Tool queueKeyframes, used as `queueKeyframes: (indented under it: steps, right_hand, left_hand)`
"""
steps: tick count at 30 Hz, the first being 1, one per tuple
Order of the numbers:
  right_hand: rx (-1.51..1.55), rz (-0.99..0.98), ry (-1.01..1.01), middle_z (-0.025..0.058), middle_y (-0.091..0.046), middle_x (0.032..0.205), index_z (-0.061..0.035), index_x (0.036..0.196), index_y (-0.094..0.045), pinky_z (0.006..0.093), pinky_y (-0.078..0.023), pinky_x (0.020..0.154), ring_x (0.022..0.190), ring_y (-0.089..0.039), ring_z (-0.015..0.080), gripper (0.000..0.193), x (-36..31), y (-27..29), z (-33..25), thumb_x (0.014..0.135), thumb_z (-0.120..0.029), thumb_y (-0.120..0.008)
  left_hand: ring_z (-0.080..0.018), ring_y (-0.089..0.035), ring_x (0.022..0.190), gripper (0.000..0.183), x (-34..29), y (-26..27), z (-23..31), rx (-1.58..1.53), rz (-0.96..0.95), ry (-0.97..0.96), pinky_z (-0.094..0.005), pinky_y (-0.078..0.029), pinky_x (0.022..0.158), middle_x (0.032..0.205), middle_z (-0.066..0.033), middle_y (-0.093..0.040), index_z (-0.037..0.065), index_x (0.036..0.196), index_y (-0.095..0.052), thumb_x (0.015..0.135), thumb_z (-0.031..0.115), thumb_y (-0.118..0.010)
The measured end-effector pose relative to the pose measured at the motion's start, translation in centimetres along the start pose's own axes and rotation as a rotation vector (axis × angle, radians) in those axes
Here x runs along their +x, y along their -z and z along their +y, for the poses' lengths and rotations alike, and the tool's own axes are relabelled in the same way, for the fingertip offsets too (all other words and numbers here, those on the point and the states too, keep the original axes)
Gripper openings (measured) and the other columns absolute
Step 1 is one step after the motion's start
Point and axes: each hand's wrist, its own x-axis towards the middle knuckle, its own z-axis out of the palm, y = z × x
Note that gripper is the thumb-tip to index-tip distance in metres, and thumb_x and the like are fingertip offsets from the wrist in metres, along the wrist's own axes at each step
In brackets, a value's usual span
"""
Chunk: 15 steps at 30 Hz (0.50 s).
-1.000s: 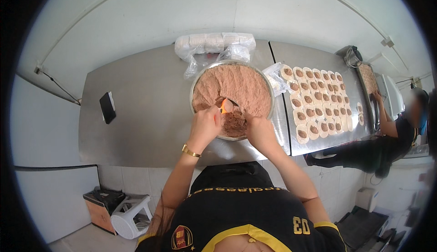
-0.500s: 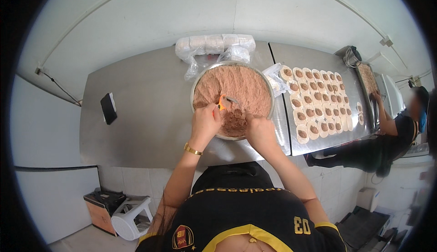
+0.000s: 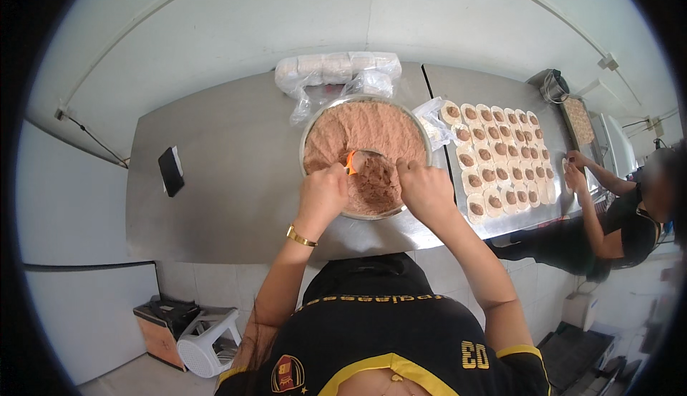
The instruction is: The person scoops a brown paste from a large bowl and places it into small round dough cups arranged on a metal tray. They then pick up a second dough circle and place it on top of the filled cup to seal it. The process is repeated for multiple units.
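Note:
A wide metal bowl (image 3: 427, 145) full of pinkish-brown minced filling (image 3: 365, 125) stands before me at the table's edge. My left hand (image 3: 323, 194) is closed round an orange-handled tool (image 3: 351, 162) over the bowl. Its curved grey edge lies against a darker, broken-up patch of filling (image 3: 378, 181); the rest of the tool is hidden. My right hand (image 3: 428, 192) is over the bowl's right side, fingers bent together by the rim. Whatever its fingers hold, if anything, is hidden.
Rows of pale round wrappers (image 3: 494, 168) topped with filling lie right of the bowl. A wrapped stack (image 3: 336, 68) and a plastic bag (image 3: 433, 120) are nearby. A phone (image 3: 170, 172) lies left. A co-worker (image 3: 622, 217) stands right, by a filled tray (image 3: 577, 120).
My right hand has moved right and up, from the filling toward the bowl's rim. The tool has shifted slightly, exposing more dark filling. The co-worker's hands have come nearer the wrappers.

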Motion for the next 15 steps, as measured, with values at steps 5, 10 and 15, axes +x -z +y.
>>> queueKeyframes:
  steps: [5, 10, 15]
  right_hand:
    - [0.318, -0.235, -0.087, 0.0199, -0.06, 0.062, 0.0001, 0.079, -0.067, 0.0412, -0.051, 0.055, 0.064, -0.065, 0.0317, 0.016, 1.2, -0.6, 1.5, 0.073, -0.01, -0.056]
    - [1.349, -0.682, -0.474, 0.0004, -0.043, 0.047, 0.0001, 0.097, -0.069, 0.025, -0.027, 0.035, 0.037, -0.037, 0.0091, 0.021, 0.7, -1.4, 5.9, 0.081, -0.008, -0.058]
    - [1.695, -0.409, -0.538, -0.0069, -0.036, 0.051, -0.002, 0.1, -0.068, 0.0205, -0.016, 0.036, 0.041, -0.025, 0.0025, 0.02, -3.6, -0.7, 7.7, 0.087, -0.008, -0.054]
  left_hand:
    - [-0.035, -0.058, 0.053, 0.013, -0.1, -0.2, 1.2, 0.123, -0.024, -0.053, -0.0441, -0.046, 0.048, 0.06, -0.015, -0.058, 0.004, 0.075, -0.053, 0.084, 0.013, -0.054]
    - [-0.0344, -0.059, 0.053, 0.013, -0.6, -0.4, 1.1, 0.19, -0.054, -0.023, -0.0444, -0.047, 0.049, 0.061, -0.0143, -0.059, 0.004, 0.075, -0.054, 0.084, 0.014, -0.055]
    - [-0.0322, -0.062, 0.056, 0.011, -0.5, -0.6, 1.7, 0.214, -0.074, 0.012, -0.0423, -0.049, 0.049, 0.061, -0.0138, -0.06, 0.004, 0.074, -0.053, 0.082, 0.011, -0.053]
